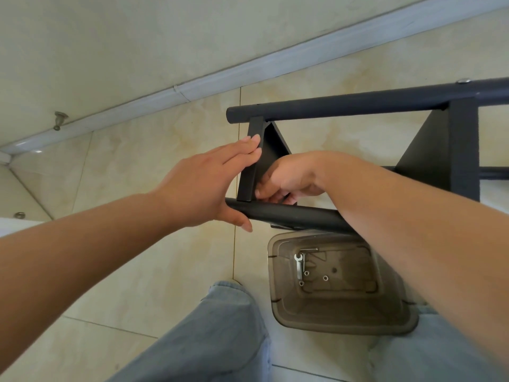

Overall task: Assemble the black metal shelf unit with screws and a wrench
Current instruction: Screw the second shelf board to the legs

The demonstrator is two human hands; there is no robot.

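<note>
The black metal shelf unit [358, 103] lies on its side on the tiled floor, two round tubes joined by flat shelf plates. My left hand [203, 183] presses with straight fingers against the edge of the end plate [252, 158], thumb under the near tube [292, 215]. My right hand [289, 177] reaches behind that plate with curled fingers, pinching something small at the joint; what it holds is hidden. A small silver wrench [298, 264] and a few washers or nuts [314, 277] lie in a smoky plastic bin [283, 312].
The bin stands on the floor between my knees in blue jeans [220, 326]. A wall with a grey skirting board [192, 86] runs behind the shelf. A screw head [271, 80] shows on the far tube. A door stop [60, 117] sticks out at left.
</note>
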